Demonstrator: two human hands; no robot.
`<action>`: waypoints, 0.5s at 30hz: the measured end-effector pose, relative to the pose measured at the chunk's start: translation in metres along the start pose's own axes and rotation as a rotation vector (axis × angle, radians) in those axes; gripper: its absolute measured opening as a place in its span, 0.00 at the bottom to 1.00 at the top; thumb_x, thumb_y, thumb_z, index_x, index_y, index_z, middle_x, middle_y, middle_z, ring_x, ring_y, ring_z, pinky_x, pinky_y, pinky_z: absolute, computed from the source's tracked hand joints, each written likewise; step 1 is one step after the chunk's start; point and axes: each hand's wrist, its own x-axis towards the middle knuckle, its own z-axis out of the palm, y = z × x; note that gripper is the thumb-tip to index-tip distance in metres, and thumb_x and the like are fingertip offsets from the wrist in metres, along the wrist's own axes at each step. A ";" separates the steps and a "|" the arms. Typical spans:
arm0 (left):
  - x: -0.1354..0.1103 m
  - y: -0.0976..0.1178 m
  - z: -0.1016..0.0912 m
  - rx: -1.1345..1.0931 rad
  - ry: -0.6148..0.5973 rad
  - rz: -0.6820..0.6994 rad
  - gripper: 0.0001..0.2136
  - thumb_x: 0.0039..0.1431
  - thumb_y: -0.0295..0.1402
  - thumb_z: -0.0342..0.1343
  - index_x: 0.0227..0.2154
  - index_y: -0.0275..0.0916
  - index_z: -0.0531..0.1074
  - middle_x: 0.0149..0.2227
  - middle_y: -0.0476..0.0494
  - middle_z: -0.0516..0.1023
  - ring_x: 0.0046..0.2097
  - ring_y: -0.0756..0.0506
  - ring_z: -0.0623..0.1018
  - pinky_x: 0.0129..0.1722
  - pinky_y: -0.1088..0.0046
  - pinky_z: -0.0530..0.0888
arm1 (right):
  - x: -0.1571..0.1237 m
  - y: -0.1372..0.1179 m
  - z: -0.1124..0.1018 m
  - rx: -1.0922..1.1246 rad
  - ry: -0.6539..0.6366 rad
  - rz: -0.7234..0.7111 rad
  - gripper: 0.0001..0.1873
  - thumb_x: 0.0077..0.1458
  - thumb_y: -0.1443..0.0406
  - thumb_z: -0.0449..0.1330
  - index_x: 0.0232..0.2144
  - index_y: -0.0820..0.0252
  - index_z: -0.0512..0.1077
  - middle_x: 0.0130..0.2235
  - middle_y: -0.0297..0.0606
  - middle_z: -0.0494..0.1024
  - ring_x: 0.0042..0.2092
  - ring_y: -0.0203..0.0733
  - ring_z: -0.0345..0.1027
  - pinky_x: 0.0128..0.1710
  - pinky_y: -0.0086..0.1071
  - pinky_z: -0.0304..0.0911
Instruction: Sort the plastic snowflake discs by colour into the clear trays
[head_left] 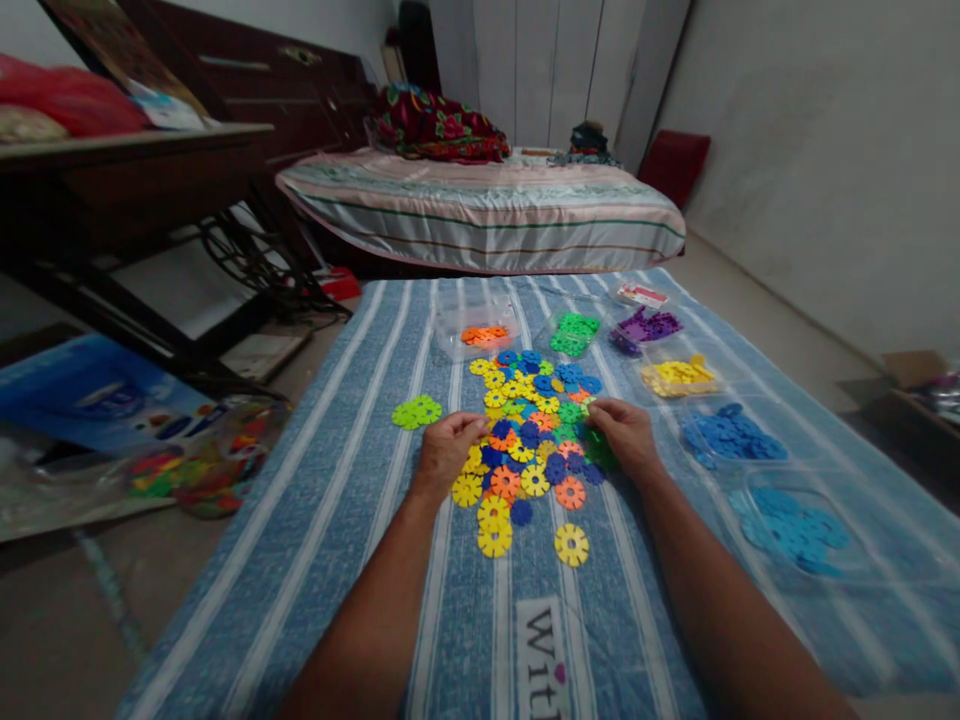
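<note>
A mixed pile of notched plastic interlocking discs (pixel 535 480) in yellow, orange, blue and green spreads over the striped cloth (pixel 375 420). At its left edge is my left hand (pixel 452 448), fingertips pinched together beside yellow discs; whatever they hold is hidden. On the opposite side my right hand (pixel 626 436) pinches a light green disc (pixel 589 408) by its edge. Darker green discs (pixel 598 450) lie under that hand. Left of the pile, near my left hand, sits a small group of lime green discs (pixel 417 411).
Clear plastic tubs hold sorted discs: orange (pixel 486 335), green (pixel 574 333), purple (pixel 646 328), yellow (pixel 681 376), dark blue (pixel 735 434) and light blue (pixel 799 530). A bed (pixel 480 215) stands beyond the cloth. A sewing machine table (pixel 135 150) is at left.
</note>
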 end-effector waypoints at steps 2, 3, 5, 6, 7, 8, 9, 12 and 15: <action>-0.001 0.002 -0.001 -0.006 -0.003 -0.014 0.16 0.42 0.44 0.64 0.29 0.36 0.79 0.26 0.45 0.81 0.30 0.46 0.78 0.33 0.73 0.74 | 0.000 0.002 -0.001 -0.012 -0.012 -0.004 0.21 0.39 0.49 0.67 0.25 0.61 0.78 0.22 0.34 0.76 0.25 0.36 0.65 0.27 0.30 0.62; -0.002 0.004 -0.002 -0.005 -0.001 -0.019 0.16 0.42 0.44 0.64 0.28 0.35 0.79 0.26 0.44 0.81 0.30 0.47 0.77 0.32 0.73 0.73 | 0.000 0.004 -0.002 -0.020 -0.016 -0.013 0.20 0.40 0.49 0.67 0.25 0.61 0.78 0.22 0.34 0.76 0.25 0.36 0.65 0.27 0.30 0.62; -0.003 0.007 -0.003 0.000 0.006 -0.025 0.17 0.42 0.45 0.64 0.28 0.35 0.79 0.26 0.44 0.81 0.28 0.48 0.76 0.31 0.74 0.72 | 0.000 0.007 -0.003 -0.043 -0.025 -0.045 0.19 0.42 0.50 0.66 0.25 0.61 0.79 0.23 0.34 0.76 0.26 0.36 0.66 0.27 0.30 0.62; -0.003 0.008 -0.003 0.002 0.009 -0.028 0.17 0.42 0.45 0.64 0.29 0.35 0.79 0.26 0.44 0.80 0.27 0.49 0.75 0.30 0.75 0.71 | 0.000 0.008 -0.003 -0.059 -0.030 -0.064 0.19 0.43 0.50 0.66 0.25 0.60 0.78 0.23 0.34 0.76 0.26 0.37 0.66 0.28 0.30 0.62; -0.004 0.009 -0.003 0.001 0.009 -0.032 0.17 0.42 0.45 0.64 0.29 0.35 0.79 0.26 0.45 0.80 0.27 0.49 0.75 0.29 0.75 0.70 | 0.000 0.009 -0.003 -0.078 -0.034 -0.085 0.18 0.44 0.50 0.66 0.25 0.59 0.78 0.23 0.33 0.76 0.26 0.37 0.66 0.28 0.31 0.62; -0.004 0.011 -0.003 -0.003 0.005 -0.038 0.17 0.41 0.45 0.64 0.28 0.35 0.79 0.25 0.45 0.80 0.26 0.49 0.74 0.29 0.75 0.70 | -0.001 0.008 -0.003 -0.104 -0.041 -0.110 0.17 0.45 0.51 0.65 0.24 0.59 0.78 0.23 0.33 0.76 0.26 0.37 0.66 0.28 0.31 0.62; -0.005 0.012 -0.003 -0.008 0.001 -0.046 0.17 0.41 0.45 0.64 0.28 0.36 0.79 0.25 0.45 0.80 0.25 0.50 0.73 0.28 0.75 0.69 | -0.002 0.005 -0.003 -0.139 -0.055 -0.141 0.16 0.46 0.52 0.65 0.24 0.58 0.78 0.23 0.33 0.76 0.26 0.38 0.66 0.28 0.32 0.61; -0.005 0.014 -0.002 -0.023 -0.001 -0.059 0.16 0.41 0.45 0.64 0.27 0.36 0.79 0.23 0.47 0.79 0.24 0.51 0.72 0.27 0.76 0.68 | -0.011 -0.010 -0.004 -0.290 -0.147 -0.279 0.13 0.50 0.55 0.61 0.25 0.57 0.78 0.26 0.34 0.77 0.28 0.39 0.68 0.31 0.33 0.61; -0.005 0.014 -0.002 -0.021 -0.006 -0.051 0.15 0.42 0.44 0.64 0.26 0.36 0.78 0.22 0.48 0.78 0.24 0.51 0.71 0.27 0.76 0.68 | -0.032 -0.029 -0.007 -0.497 -0.344 -0.398 0.12 0.55 0.58 0.57 0.28 0.56 0.78 0.28 0.34 0.78 0.29 0.39 0.68 0.31 0.32 0.59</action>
